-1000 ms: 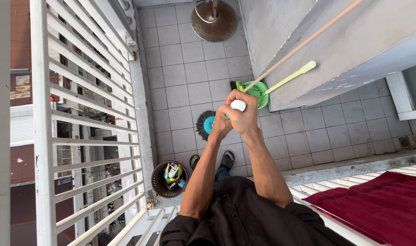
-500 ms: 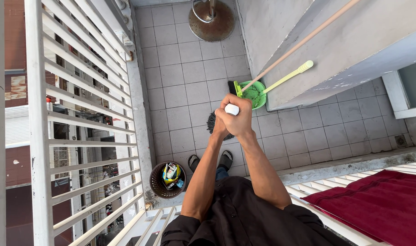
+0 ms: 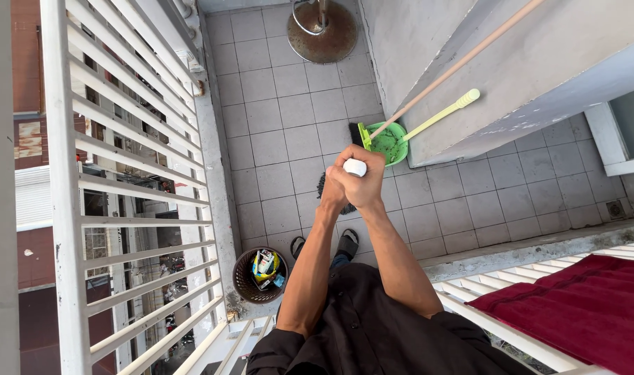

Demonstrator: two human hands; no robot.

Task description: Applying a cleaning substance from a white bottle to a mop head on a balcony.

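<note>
I look straight down at a tiled balcony floor. My right hand [image 3: 364, 182] and my left hand [image 3: 333, 193] are both wrapped around the white top end of a mop handle [image 3: 354, 167], held upright. The dark mop head [image 3: 324, 186] rests on the tiles directly under my hands and is mostly hidden by them. My two sandalled feet stand just below it.
A green dustpan [image 3: 389, 142] with a yellow-green handle and a long wooden broomstick [image 3: 463, 62] lean at the wall corner. A round wicker bin [image 3: 259, 275] holds rubbish near the white railing [image 3: 109, 180]. A rusty round base [image 3: 322, 31] sits at the far end. A dark red cloth [image 3: 574, 309] lies at the right.
The mop head slid toward me and under my hands; its blue centre no longer shows. My hands stayed together on the handle top, shifting slightly left.
</note>
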